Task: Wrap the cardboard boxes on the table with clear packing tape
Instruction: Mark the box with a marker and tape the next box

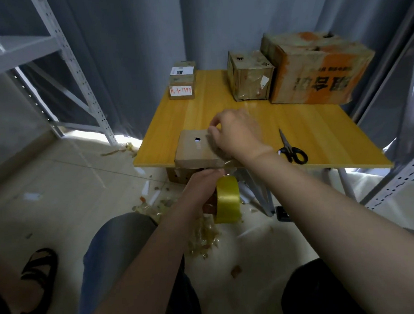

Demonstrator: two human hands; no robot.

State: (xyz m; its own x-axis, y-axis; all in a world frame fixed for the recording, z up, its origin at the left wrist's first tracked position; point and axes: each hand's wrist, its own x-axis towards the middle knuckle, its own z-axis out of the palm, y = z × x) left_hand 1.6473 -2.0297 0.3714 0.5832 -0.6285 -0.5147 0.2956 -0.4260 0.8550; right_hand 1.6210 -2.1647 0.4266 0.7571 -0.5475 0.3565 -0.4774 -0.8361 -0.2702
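flat box (193, 149): brown, table (295, 128) near edge | tape roll (228, 199): yellowish, on edge, below tabletop

The single view comes from a wide-angle camera worn on the person's head, set above and just behind the near edge of the yellow table (308, 132). It faces forward and steeply down, so both forearms enter from the bottom edge and the floor (59, 188) fills the lower left. It is close to the left hand (200, 188) at the tape roll (227, 199) and the right hand (236, 133) on the cardboard box (193, 148), while the far boxes (316, 74) before the grey curtain (135, 52) lie well apart from it, and the lens bends the shelf upright (71, 68) at the left.
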